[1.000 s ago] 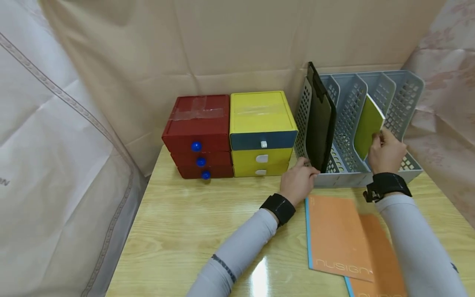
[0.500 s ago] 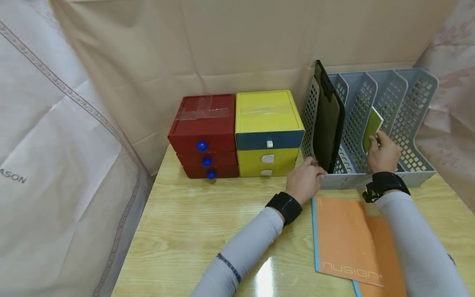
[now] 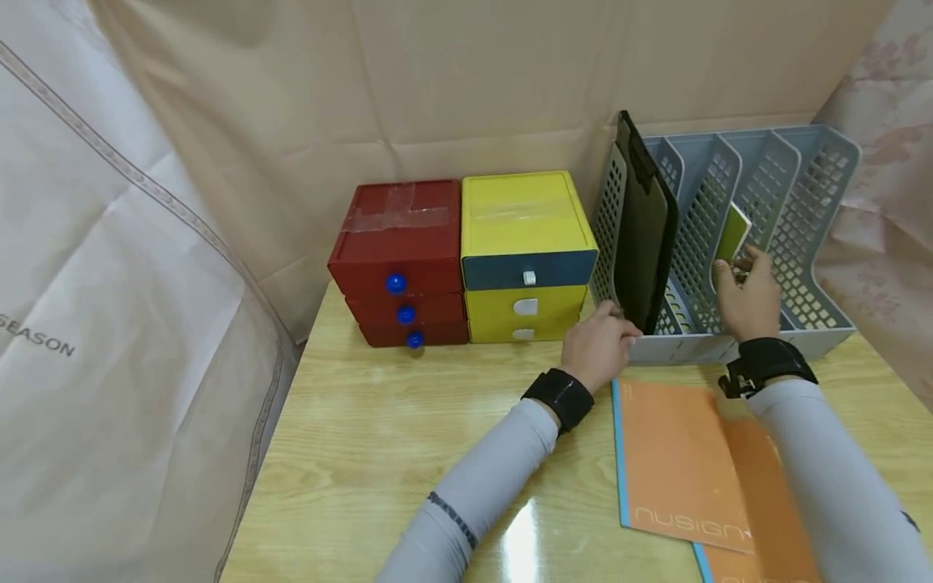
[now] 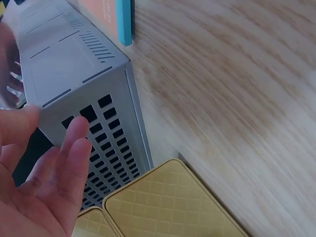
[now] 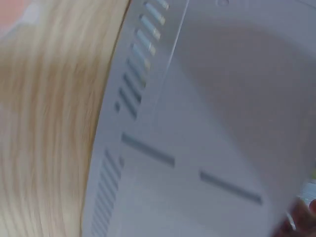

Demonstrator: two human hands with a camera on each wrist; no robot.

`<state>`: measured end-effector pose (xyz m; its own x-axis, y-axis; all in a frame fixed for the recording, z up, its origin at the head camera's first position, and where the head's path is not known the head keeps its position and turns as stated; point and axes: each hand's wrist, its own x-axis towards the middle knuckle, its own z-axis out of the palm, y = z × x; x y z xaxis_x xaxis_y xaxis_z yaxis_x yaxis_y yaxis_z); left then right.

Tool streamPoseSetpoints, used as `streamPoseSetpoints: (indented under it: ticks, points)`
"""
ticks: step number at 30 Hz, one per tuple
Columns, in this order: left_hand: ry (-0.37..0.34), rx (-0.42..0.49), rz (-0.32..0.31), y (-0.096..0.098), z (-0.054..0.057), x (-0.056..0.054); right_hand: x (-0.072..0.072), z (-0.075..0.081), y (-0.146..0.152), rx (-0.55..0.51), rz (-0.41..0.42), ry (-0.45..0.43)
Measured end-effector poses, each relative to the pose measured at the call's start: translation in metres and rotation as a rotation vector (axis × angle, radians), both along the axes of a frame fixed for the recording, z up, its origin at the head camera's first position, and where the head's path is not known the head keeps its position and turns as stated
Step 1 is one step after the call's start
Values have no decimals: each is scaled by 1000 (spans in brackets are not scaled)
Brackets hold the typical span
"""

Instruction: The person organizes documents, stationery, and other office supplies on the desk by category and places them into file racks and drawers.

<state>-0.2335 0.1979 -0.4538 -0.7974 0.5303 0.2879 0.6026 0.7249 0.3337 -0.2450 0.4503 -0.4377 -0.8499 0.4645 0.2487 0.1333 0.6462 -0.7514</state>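
Observation:
A grey file rack [image 3: 681,350] with several upright compartments stands at the back right. A dark clipboard [image 3: 645,235] stands in its leftmost compartment. Toward the middle, a small green notebook [image 3: 732,233] with a white edge stands just right of a divider, its lower part hidden by my right hand [image 3: 751,298]. The thumb and fingers of that hand are spread apart over the notebook's near side. My left hand [image 3: 596,344] grips the rack's front left corner. In the left wrist view its thumb lies on the rim and its fingers [image 4: 74,153] on the perforated side wall.
Two overlapping orange notebooks [image 3: 681,461] with blue spines lie before the rack, partly under my right forearm. A red drawer unit [image 3: 397,243] and a yellow drawer unit [image 3: 525,219] stand left of the rack. Cloth hangs behind the table [image 3: 394,445].
The green notebook has gone lower into the rack, and its visible part has shrunk. My right thumb and fingers have parted. My left hand stays at the corner while the head view shifts.

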Motion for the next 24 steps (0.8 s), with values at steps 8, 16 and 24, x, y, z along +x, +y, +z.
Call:
streamPoseSetpoints:
  ticks: [8, 16, 24]
  points:
    - [-37, 26, 1, -1, 3, -1, 55, 13, 17, 175, -20, 74]
    - [-39, 18, 0, -3, 4, 1, 126, -2, 37, 308, 92, -129]
    - [-39, 44, -35, -5, 2, 2, 158, -18, -5, 182, 408, -699]
